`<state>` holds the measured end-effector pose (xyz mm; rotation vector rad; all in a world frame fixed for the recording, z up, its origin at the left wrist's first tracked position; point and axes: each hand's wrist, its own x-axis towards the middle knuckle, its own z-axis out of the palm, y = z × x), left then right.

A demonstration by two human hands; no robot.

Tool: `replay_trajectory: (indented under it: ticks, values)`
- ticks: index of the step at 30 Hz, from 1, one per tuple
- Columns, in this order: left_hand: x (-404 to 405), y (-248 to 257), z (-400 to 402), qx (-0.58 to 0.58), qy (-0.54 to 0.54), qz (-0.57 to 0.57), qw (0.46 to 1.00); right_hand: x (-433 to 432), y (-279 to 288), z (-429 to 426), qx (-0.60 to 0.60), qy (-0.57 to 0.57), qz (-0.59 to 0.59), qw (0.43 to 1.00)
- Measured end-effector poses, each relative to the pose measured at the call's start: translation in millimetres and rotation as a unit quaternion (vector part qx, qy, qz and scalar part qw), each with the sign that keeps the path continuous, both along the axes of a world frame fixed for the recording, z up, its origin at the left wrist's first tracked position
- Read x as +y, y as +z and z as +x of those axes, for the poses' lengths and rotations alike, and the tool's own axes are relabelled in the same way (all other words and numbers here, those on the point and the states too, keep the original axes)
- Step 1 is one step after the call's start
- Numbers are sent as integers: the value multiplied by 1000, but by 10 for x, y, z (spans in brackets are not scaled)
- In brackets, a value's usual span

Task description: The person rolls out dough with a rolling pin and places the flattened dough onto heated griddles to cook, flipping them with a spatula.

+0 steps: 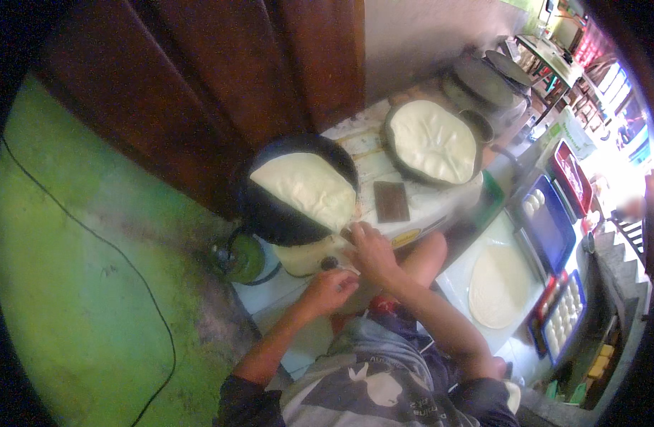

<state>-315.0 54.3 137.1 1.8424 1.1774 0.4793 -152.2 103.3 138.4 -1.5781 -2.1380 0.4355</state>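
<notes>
Before me a thin flatbread (311, 187), folded into a half-moon, lies in a dark round pan (271, 216) on a gas stove (300, 259). My right hand (372, 251) is at the pan's near right rim, its fingertips together at the flatbread's lower right end; whether they pinch it is hidden. My left hand (332, 291) hovers below the pan near the stove knob (329, 262), fingers curled; I cannot tell if it holds anything. To the right, a second round pan bears a puffed, wrinkled flatbread (433, 141). A brown square block (391, 202) lies between the pans.
On the right are a thin round dough sheet (497, 285) on a pale work surface (452, 277), a blue tray (551, 224) and another tray of dough balls (564, 320). Large pots (479, 80) stand beyond the second pan. A green gas cylinder (246, 259) stands left of the stove.
</notes>
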Motion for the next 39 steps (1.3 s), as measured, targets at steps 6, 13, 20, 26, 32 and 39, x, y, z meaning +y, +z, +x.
replay_trajectory:
  ticks: [6,13,20,26,32,39]
  values:
    - [-91,-67,172,17,-92,9,996,-14,-300,-19,-1,48,-38,998]
    - [-234,-266,149,63,-197,-65,976,-107,-465,-388,78,143,-80,983]
    - [-368,-448,17,41,-234,18,971,-180,67,-612,299,140,-57,942]
    - [-241,-285,92,119,-201,-90,968,231,172,-294,331,91,-139,929]
    - [-213,-488,117,83,-217,-56,971,569,-169,317,282,-11,-196,939]
    - [-138,-444,229,102,-230,-66,965,616,-389,208,221,-17,-105,969]
